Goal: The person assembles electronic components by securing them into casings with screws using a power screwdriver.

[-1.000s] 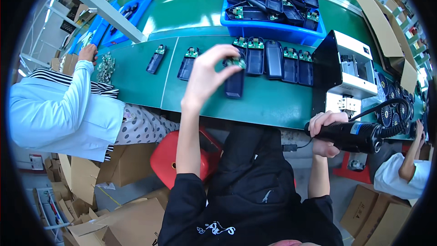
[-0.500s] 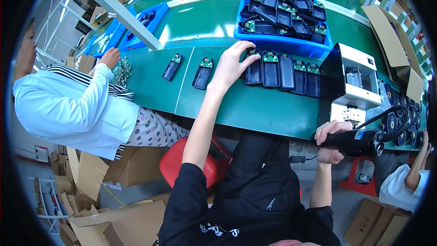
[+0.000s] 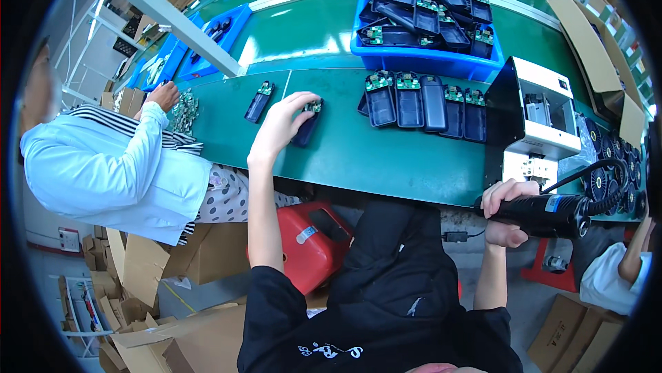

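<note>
My left hand [image 3: 279, 128] is closed over the upper end of a black plastic casing [image 3: 305, 131] with a green circuit board, its fingers and thumb at the board end. A similar casing [image 3: 259, 102] lies alone to its left. Right of this hand, several casings [image 3: 408, 102] stand side by side in a row, most with boards showing at the far end; one is a plain dark shell [image 3: 434, 105]. My right hand [image 3: 507, 211] is wrapped round a black electric screwdriver [image 3: 552, 214] with a coiled cable, held at the table's front edge.
Behind the row stands a blue bin [image 3: 427, 62] heaped with casings. A white-and-black screw feeder [image 3: 545, 107] stands to the right, near round black parts [image 3: 600, 187] and an open carton [image 3: 586, 48]. A co-worker [image 3: 117, 166] sits at left by loose boards [image 3: 184, 111].
My left hand has moved left from the row to the separate casing. One casing at the row's left end now sits tilted, with another edge showing beside it. My right hand keeps the screwdriver.
</note>
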`<state>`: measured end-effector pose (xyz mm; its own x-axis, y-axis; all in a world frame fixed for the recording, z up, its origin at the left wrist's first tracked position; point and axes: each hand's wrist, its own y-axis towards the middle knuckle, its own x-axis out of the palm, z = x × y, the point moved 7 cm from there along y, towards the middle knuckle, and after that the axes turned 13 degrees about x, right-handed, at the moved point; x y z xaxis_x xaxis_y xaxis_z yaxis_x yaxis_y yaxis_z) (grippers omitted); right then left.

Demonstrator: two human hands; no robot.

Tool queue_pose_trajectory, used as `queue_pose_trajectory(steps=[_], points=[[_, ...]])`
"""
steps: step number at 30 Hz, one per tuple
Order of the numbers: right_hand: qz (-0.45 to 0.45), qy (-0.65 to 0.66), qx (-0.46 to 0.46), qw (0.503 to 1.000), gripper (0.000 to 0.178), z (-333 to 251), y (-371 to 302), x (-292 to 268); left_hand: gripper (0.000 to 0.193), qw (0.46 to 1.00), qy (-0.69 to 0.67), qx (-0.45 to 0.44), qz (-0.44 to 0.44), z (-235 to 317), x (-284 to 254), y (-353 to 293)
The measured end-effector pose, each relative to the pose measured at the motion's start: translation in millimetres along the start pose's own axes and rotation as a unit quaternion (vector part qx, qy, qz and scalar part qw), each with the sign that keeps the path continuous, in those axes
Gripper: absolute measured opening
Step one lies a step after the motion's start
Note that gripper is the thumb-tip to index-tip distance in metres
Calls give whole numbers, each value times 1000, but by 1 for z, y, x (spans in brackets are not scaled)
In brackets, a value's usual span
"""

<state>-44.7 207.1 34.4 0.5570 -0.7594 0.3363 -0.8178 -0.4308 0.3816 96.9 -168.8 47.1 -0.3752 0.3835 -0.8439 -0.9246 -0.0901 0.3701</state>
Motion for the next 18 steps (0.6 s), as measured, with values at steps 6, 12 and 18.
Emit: queue_pose_trajectory(steps=[6,12,18], points=[[-31,40,33,998,84,-2,-1,-11,34,999,-37,-22,6,15,8,-3],[-49,112,-65,990,81,-81,12,-25,37,995,-86,-53,16,5,7,-12],[9,-19,-158,987,78,-127,39,-47,37,991,-105,-78,6,51,33,-7]])
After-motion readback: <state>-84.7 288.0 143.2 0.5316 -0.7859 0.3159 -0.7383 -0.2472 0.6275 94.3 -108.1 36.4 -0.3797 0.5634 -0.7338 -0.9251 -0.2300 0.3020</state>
